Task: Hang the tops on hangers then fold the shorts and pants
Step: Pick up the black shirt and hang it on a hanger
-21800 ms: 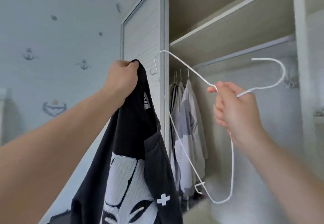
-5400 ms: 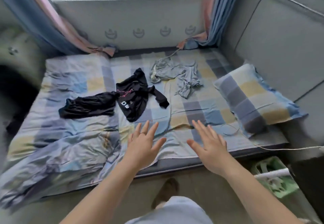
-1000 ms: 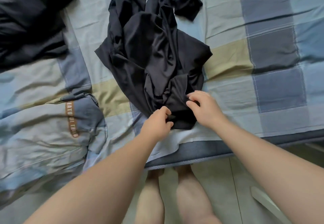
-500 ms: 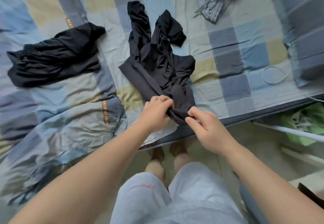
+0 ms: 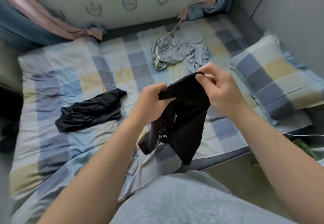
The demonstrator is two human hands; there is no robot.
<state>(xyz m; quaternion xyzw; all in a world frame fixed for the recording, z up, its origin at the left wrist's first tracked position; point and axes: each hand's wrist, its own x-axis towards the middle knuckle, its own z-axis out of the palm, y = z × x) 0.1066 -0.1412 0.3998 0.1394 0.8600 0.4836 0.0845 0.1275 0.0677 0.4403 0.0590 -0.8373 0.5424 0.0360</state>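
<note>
A black garment with a pale print hangs in the air above the bed's near edge. My left hand grips its upper hem on the left, and my right hand pinches the same hem on the right. The rest of it droops crumpled below my hands. A second black garment lies bunched on the bed to the left. A grey garment with a white drawstring lies crumpled further back, near the wall.
The bed has a checked blue, grey and yellow sheet. A matching pillow lies at the right. Curtains hang at the back left and back right. A white cable runs off the bed's right edge.
Both hands have lifted the black garment off the bed and hold it up by its hem. The view has risen from the bed edge to take in the whole bed.
</note>
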